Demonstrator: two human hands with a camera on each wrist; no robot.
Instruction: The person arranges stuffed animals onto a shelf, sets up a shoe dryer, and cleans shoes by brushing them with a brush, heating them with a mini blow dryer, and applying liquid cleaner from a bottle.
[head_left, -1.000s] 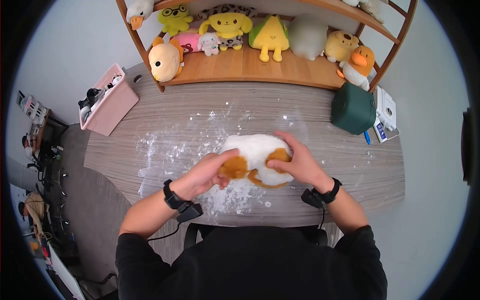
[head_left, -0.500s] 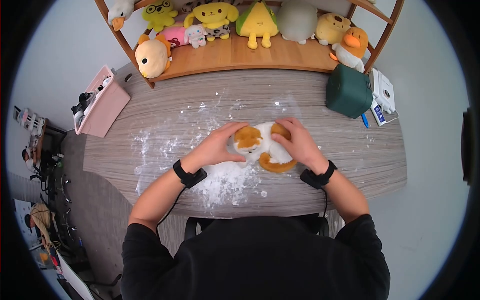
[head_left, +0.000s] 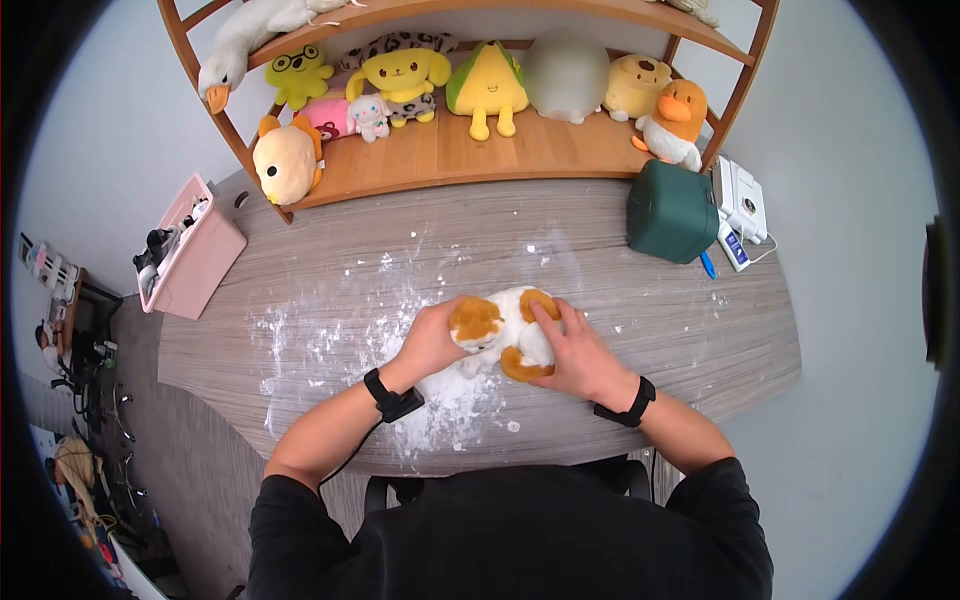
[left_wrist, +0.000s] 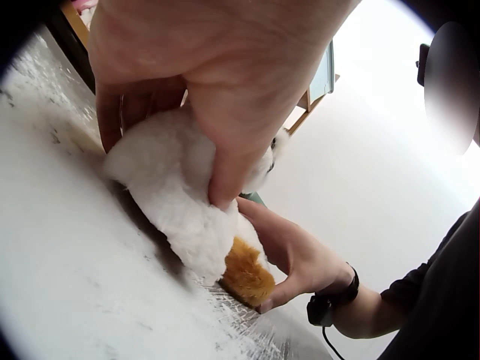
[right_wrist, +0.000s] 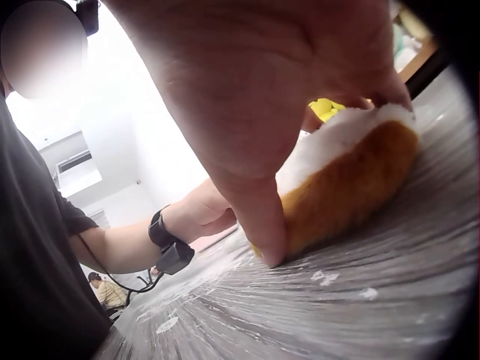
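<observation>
A white and orange plush cat (head_left: 510, 325) lies on the powder-dusted table (head_left: 330, 290), its orange-topped head to the left and a curled orange tail at the lower right. My left hand (head_left: 432, 345) grips the head end; in the left wrist view its thumb and fingers straddle the white fur (left_wrist: 176, 187). Around the hind end, my right hand (head_left: 588, 358) holds the plush, fingers on top and thumb near the tail. The right wrist view shows the right hand (right_wrist: 247, 90) with its thumb low against the orange fur (right_wrist: 345, 191).
White powder (head_left: 455, 405) is scattered over the table's middle and left. A wooden shelf (head_left: 430, 165) with several plush toys runs along the back. A pink bin (head_left: 205, 260) stands at the left edge; a green box (head_left: 672, 212) and a white device (head_left: 742, 200) are at the back right.
Both hands have stayed on the plush cat, which shifted and turned so its head and tail show more clearly. The left hand has closed in around the head. The head view has also shifted.
</observation>
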